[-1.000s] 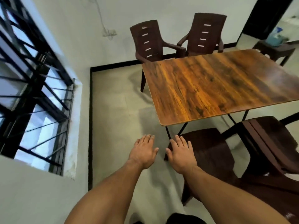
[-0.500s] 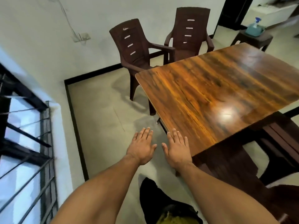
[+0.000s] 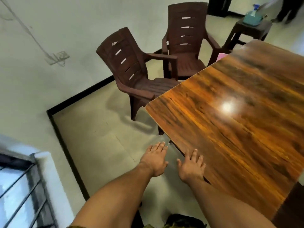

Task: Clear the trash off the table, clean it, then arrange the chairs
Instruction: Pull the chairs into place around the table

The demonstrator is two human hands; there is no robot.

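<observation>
Beside the near-left edge of the glossy orange-brown wood-grain counter [image 3: 238, 122], both bare hands are held out palm down with nothing in them. The left hand [image 3: 155, 161] hangs over the pale floor [image 3: 98, 145], clear of the counter, its fingers straight and lying close together. The right hand [image 3: 191, 167] is just beside it, fingers slightly spread, and overlaps the counter's near-left edge; whether it touches the edge or only floats above it cannot be told.

On the visible part of the counter top no loose thing shows, only a bright spot of reflected light toward the middle. At the far-left corner a dark brown plastic armchair with a slotted back [image 3: 131, 71] stands angled, its seat tucked partly beneath the corner. A second dark brown plastic armchair [image 3: 185, 40] stands behind it along the far edge, facing the counter. Something small and pink [image 3: 221, 57] peeks out at the far edge between that chair's armrest and the counter; what it is cannot be made out.

Past the far corner a small dark stool [image 3: 250, 30] carries a teal spray bottle [image 3: 251, 18]. A barred window [image 3: 19, 195] fills the lower left of the view.
</observation>
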